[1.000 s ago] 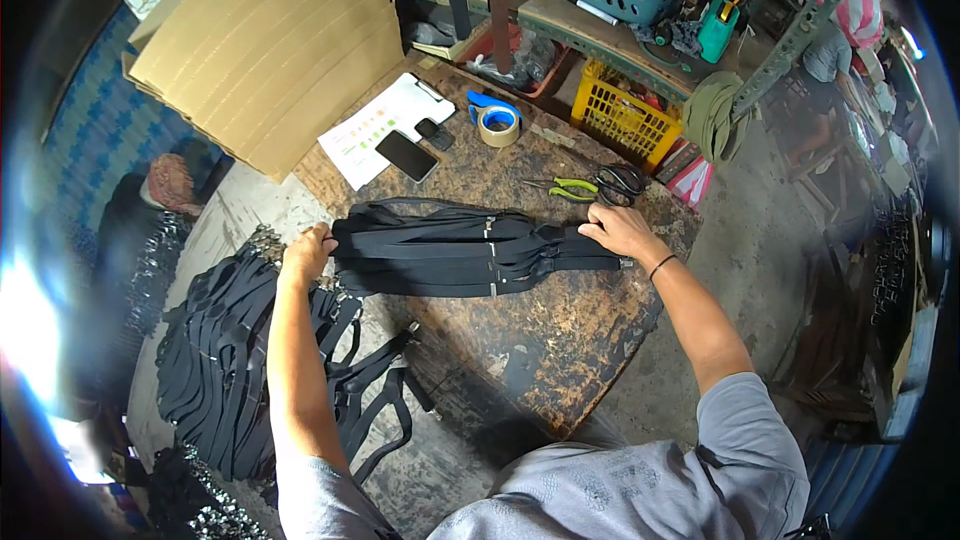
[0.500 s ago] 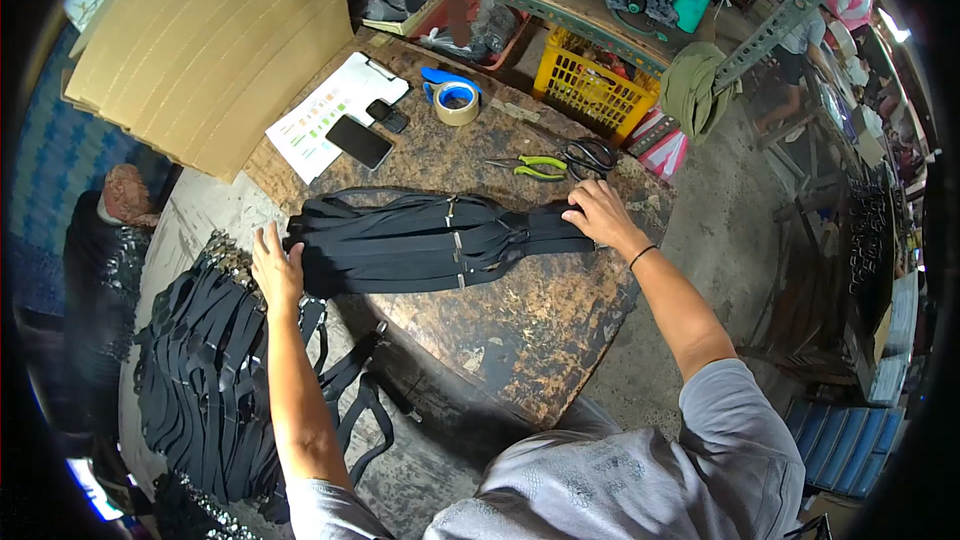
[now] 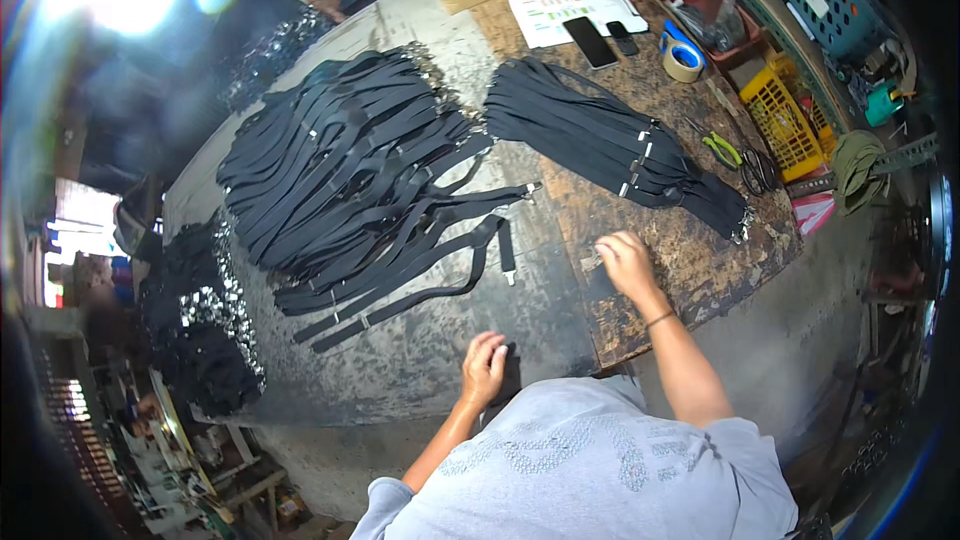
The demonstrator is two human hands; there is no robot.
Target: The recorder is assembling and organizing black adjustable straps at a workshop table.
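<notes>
A bundle of black elastic suspenders (image 3: pixel 590 125) with metal clips lies at a slant across the brown worn tabletop. My right hand (image 3: pixel 627 264) is over that tabletop, below the bundle and apart from it, fingers loosely bent and nothing visible in them. Near the front edge, close to my body, my left hand (image 3: pixel 484 368) has its fingers curled in and shows nothing held. To its upper left spreads a large heap of black suspenders (image 3: pixel 340 160). A few loose straps (image 3: pixel 440 250) with metal clips trail from the heap toward my left hand.
Behind the bundle lie a paper sheet on a clipboard (image 3: pixel 545 2), a phone (image 3: pixel 590 43), a smaller handset (image 3: pixel 622 38) and a tape roll (image 3: pixel 683 62). Green-handled pliers (image 3: pixel 722 151) and black scissors (image 3: pixel 757 172) are at the right edge, near a yellow crate (image 3: pixel 780 125).
My view has swung left. Both hands have come off the suspender bundle and drawn back toward my body. The large heap on the left now shows fully.
</notes>
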